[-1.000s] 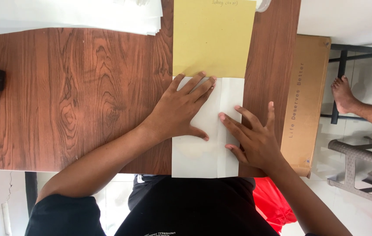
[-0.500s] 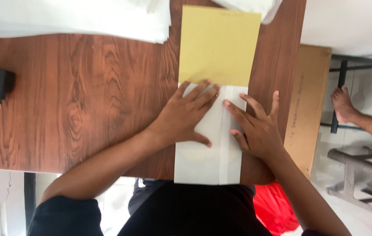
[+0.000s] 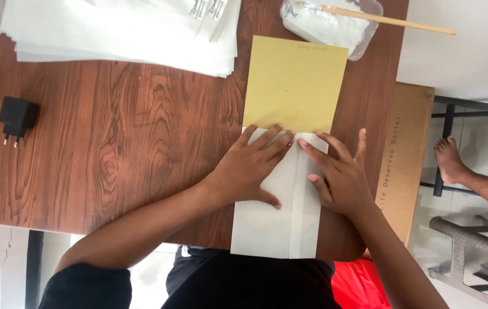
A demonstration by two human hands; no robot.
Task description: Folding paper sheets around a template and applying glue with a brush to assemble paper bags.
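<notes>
Down on the grained brown wooden table (image 3: 112, 149), both hands lie flat, fingers spread, gripping nothing. Left hand (image 3: 250, 169) and right hand (image 3: 338, 177) press the smooth white folded paper (image 3: 275, 223), a long rectangle overhanging the table's near edge. Its far end touches a matte yellow card (image 3: 294, 83). Nearby sit stacked white sheets (image 3: 124, 28), a black plug (image 3: 18, 117) and a clear tub (image 3: 330, 23) with a wooden stick (image 3: 393, 21).

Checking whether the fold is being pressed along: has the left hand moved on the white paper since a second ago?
No. The left hand still lies flat on the white paper, fingertips at the yellow sheet's lower edge.
</notes>
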